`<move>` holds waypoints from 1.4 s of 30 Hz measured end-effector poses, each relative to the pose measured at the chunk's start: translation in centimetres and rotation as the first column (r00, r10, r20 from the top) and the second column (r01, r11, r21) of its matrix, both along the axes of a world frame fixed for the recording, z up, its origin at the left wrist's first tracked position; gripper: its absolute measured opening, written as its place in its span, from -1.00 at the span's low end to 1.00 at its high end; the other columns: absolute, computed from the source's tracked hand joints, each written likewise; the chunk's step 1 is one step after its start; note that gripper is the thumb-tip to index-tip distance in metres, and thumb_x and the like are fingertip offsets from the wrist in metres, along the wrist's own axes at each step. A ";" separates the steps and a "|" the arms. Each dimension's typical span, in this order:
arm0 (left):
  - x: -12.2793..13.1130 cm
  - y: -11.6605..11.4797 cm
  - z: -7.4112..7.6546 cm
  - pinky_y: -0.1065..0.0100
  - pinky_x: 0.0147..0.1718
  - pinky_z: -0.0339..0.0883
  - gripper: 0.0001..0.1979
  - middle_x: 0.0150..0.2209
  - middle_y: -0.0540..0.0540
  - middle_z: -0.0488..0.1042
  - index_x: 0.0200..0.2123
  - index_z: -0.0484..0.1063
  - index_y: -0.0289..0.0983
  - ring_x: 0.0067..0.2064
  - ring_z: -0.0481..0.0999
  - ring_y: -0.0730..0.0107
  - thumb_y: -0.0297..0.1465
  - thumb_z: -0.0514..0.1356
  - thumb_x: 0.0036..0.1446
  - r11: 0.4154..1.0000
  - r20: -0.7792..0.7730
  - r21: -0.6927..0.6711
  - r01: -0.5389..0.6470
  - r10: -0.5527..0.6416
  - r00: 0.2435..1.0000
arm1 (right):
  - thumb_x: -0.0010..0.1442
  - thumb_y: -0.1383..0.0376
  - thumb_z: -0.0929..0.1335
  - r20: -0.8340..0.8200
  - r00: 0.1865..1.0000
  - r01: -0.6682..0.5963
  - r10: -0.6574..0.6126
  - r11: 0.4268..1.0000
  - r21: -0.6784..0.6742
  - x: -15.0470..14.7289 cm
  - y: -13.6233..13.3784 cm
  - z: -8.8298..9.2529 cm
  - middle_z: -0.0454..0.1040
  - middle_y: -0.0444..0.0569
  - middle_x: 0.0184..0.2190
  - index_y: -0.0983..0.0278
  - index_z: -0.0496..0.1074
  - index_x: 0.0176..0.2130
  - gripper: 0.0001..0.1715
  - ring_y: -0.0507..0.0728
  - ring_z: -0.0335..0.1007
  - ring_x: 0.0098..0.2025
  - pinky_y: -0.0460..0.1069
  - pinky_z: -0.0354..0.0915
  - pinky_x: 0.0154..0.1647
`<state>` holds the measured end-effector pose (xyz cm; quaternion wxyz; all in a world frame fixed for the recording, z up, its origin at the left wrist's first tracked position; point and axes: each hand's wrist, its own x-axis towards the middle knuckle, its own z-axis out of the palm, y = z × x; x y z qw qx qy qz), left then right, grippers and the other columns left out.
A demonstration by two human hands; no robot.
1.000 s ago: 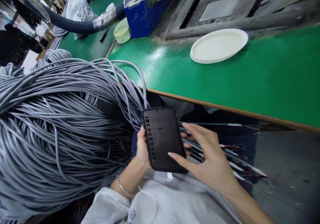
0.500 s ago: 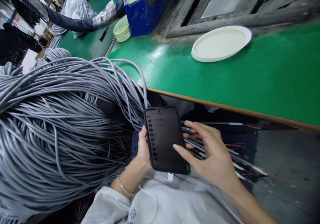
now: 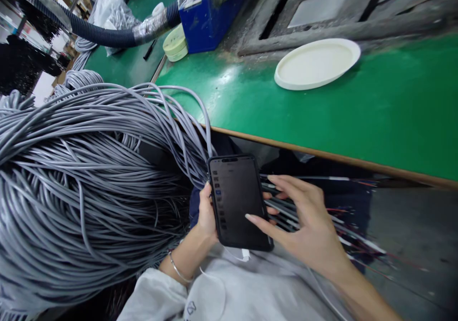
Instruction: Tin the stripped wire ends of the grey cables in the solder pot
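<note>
A dark smartphone (image 3: 240, 201) is held upright over my lap, with a list of small icons on its dim screen. My left hand (image 3: 207, 213) is wrapped round it from behind, thumb on the left edge and fingertips showing at the right edge. Over the phone's right side is my right hand (image 3: 307, 221), fingers apart, holding nothing; its thumb tip is over the lower screen, and I cannot tell whether it touches. A white cable with a plug (image 3: 245, 254) hangs just below the phone. Grey cables (image 3: 282, 210) with stripped ends lie behind both hands.
A big bundle of grey cables (image 3: 89, 168) fills the left side. The green table (image 3: 393, 116) carries a pale oval lid (image 3: 318, 64), a round yellowish tin (image 3: 175, 44) and a blue box (image 3: 205, 23). A ribbed black hose (image 3: 100, 35) runs to the box.
My right hand has shifted slightly to the right, its thumb still over the screen. The list on the phone looks slightly shifted. My left hand keeps its hold.
</note>
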<state>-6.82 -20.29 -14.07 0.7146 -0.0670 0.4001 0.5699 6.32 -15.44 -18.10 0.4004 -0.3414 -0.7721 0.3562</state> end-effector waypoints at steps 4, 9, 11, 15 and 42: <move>0.3 0.2 0.6 -0.10 0.09 0.18 -0.25 -0.14 -0.45 0.54 -0.19 0.53 -0.49 0.01 0.48 -0.20 0.06 -0.12 0.05 1.000 0.015 -0.013 0.012 -0.012 1.000 | 0.26 0.16 0.32 -0.014 1.000 -0.001 0.001 1.000 0.000 -0.1 0.0 0.1 0.24 0.10 0.02 -0.04 0.00 0.30 -0.30 0.37 0.24 0.01 0.32 0.33 -0.07; 0.2 0.2 0.4 -0.07 0.08 0.20 -0.26 -0.17 -0.43 0.55 -0.19 0.53 -0.49 -0.01 0.49 -0.15 0.02 -0.16 0.09 0.999 0.002 -0.038 -0.017 0.017 1.000 | 0.27 0.16 0.31 -0.021 1.000 -0.005 0.005 1.000 -0.005 0.1 -0.1 0.1 0.23 0.11 0.02 -0.05 -0.01 0.30 -0.30 0.38 0.22 0.01 0.34 0.32 -0.08; 0.1 0.1 0.1 -0.06 0.08 0.20 -0.27 -0.17 -0.43 0.55 -0.19 0.52 -0.49 0.00 0.48 -0.14 0.02 -0.14 0.09 0.998 -0.016 -0.056 -0.038 0.038 0.999 | 0.27 0.16 0.30 -0.019 1.000 -0.010 0.010 1.000 -0.008 0.2 -0.2 0.0 0.23 0.11 0.02 -0.04 -0.02 0.31 -0.29 0.38 0.22 0.01 0.33 0.31 -0.07; -0.1 -0.1 -0.2 -0.07 0.08 0.20 -0.26 -0.11 -0.42 0.53 -0.14 0.50 -0.49 0.04 0.46 -0.15 0.07 -0.09 0.06 0.999 -0.005 -0.043 -0.024 0.024 1.000 | 0.27 0.10 0.30 -0.014 0.999 -0.043 0.043 0.999 0.025 0.3 -0.4 0.1 0.24 0.11 0.01 -0.01 -0.04 0.31 -0.28 0.38 0.24 -0.01 0.30 0.32 -0.09; 0.1 0.2 -0.5 -0.04 0.07 0.22 -0.31 -0.14 -0.39 0.55 -0.14 0.51 -0.48 0.03 0.46 -0.13 0.02 -0.09 0.12 0.977 -0.026 -0.162 -0.140 0.137 0.990 | 0.33 0.21 0.27 -0.013 1.000 0.017 -0.015 0.967 0.253 1.0 -1.2 -1.0 0.31 0.13 -0.03 0.13 0.11 0.29 -0.42 0.27 0.30 -0.12 0.14 0.25 -0.17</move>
